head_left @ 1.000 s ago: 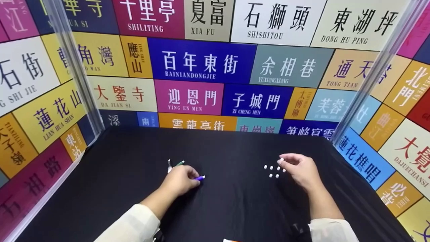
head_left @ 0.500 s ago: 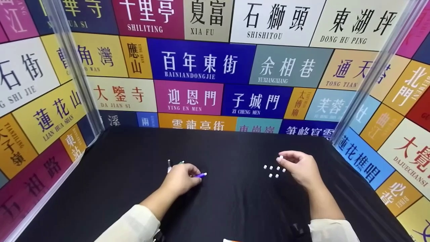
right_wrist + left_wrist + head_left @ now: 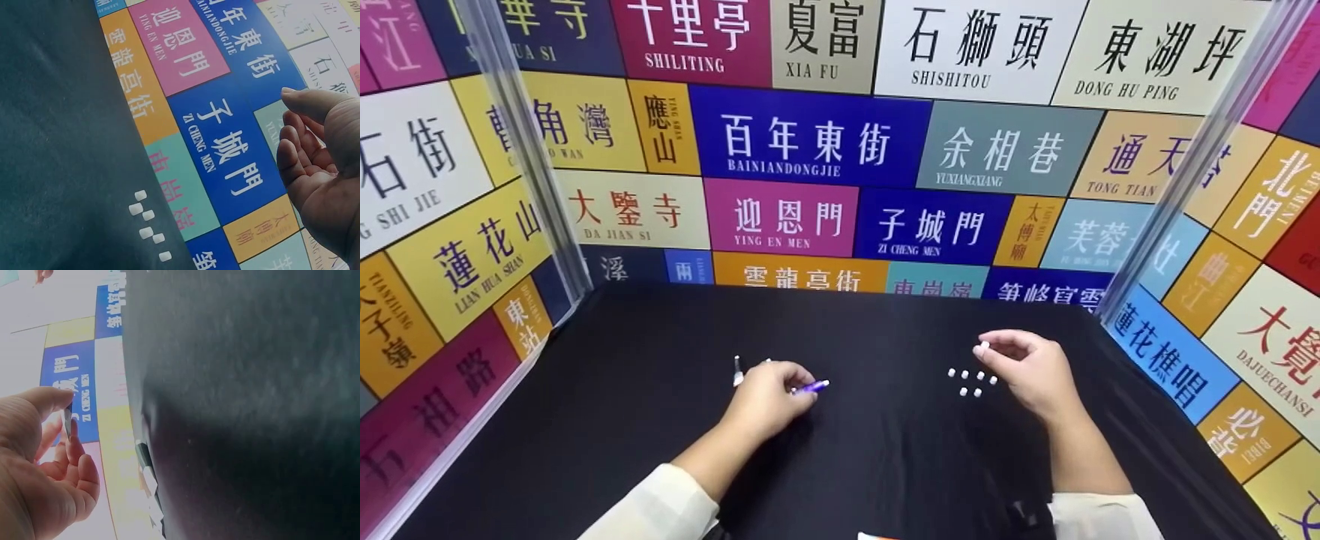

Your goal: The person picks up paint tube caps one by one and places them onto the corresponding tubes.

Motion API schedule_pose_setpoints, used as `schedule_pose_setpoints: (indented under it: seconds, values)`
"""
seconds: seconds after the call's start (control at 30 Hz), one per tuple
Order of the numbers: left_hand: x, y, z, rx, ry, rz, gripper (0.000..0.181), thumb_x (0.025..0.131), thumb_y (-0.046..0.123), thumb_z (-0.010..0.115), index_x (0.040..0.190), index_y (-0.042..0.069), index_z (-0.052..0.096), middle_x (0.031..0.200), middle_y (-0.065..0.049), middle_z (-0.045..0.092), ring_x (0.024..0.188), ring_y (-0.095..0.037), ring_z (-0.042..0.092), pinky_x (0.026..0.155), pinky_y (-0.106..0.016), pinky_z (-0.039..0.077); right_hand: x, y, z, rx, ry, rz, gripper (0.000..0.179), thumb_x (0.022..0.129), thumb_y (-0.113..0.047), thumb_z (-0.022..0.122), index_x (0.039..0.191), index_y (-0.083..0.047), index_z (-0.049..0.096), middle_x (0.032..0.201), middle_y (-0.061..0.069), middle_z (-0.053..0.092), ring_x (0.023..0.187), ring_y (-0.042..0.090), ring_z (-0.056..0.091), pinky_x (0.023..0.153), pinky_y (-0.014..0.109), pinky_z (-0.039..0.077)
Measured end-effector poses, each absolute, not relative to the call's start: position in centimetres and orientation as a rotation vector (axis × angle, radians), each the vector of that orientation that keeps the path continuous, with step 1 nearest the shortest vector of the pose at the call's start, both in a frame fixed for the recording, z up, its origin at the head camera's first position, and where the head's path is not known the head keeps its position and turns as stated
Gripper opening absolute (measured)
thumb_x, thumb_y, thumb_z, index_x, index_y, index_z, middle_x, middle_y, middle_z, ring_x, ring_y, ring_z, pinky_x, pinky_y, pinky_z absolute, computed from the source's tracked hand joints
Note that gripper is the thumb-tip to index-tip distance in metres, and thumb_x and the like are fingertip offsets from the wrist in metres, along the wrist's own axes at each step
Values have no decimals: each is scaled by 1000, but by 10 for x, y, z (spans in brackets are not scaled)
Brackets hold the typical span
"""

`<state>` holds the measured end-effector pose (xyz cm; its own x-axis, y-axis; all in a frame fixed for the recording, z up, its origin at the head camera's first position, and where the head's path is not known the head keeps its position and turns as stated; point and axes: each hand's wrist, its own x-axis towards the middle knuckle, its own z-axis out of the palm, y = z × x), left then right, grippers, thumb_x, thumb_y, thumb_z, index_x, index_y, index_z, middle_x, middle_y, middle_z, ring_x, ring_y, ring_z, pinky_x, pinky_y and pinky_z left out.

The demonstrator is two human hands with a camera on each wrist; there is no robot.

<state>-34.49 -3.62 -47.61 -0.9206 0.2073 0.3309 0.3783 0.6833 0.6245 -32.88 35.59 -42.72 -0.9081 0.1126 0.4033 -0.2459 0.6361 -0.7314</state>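
My left hand (image 3: 771,397) pinches a slim purple tube with a white end (image 3: 814,388), which points to the right. A pale tube with a narrow tip (image 3: 737,373) stands just behind that hand; another thing beside it is mostly hidden. The left wrist view shows the tube (image 3: 67,421) between thumb and fingers, seen nearly edge-on. Between thumb and forefinger of my right hand (image 3: 1029,371) is a small white piece (image 3: 985,346), raised above the cloth. Several like white pieces (image 3: 964,374) lie below that hand; the right wrist view shows these loose pieces (image 3: 145,233) too.
Black cloth (image 3: 877,435) covers the table. Walls printed with colourful place-name signs (image 3: 810,135) stand at the back and both sides, with clear corner posts. A white-and-orange edge of something (image 3: 877,536) shows at the bottom.
My left hand has shifted slightly right and up with the purple tube, and the green tube behind it is now almost covered. My right hand has risen a little with the white piece.
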Motion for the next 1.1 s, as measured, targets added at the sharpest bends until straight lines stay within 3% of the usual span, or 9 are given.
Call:
schedule_pose_setpoints:
  seconds: [0.23, 0.5, 0.87, 1.1]
  values:
    - [-340, -32, -469, -476, -2621, -1087, 8, 77, 27, 79, 83, 27, 75, 74, 16, 65, 72, -7, 57, 69, -24, 47, -324, 351, -421, 115, -2433, 1193, 29, 82, -41, 79, 102, -21, 76, 95, 2, 76, 80, 9, 70, 68, 17, 54]
    - [-335, -29, -462, -474, -2576, -1112, 7, 77, 28, 79, 83, 28, 74, 77, 13, 64, 73, -7, 57, 69, -24, 48, -300, 327, -392, 136, -2425, 1196, 21, 84, -24, 79, 101, -11, 76, 93, 10, 76, 76, 10, 69, 67, 16, 53]
    - [-324, -20, -450, -455, -2526, -1163, 7, 78, 33, 79, 83, 33, 74, 81, 13, 64, 76, -7, 58, 69, -24, 49, -285, 314, -377, 176, -2362, 1245, 18, 82, -20, 81, 97, -13, 76, 90, 7, 74, 74, 10, 68, 67, 17, 54]
    - [-319, -13, -443, -514, -2473, -1216, 8, 79, 30, 80, 86, 30, 75, 81, 11, 65, 75, -10, 60, 67, -23, 50, -281, 311, -374, 216, -2333, 1283, 18, 81, -18, 81, 97, -13, 76, 90, 5, 73, 75, 10, 68, 70, 19, 55]
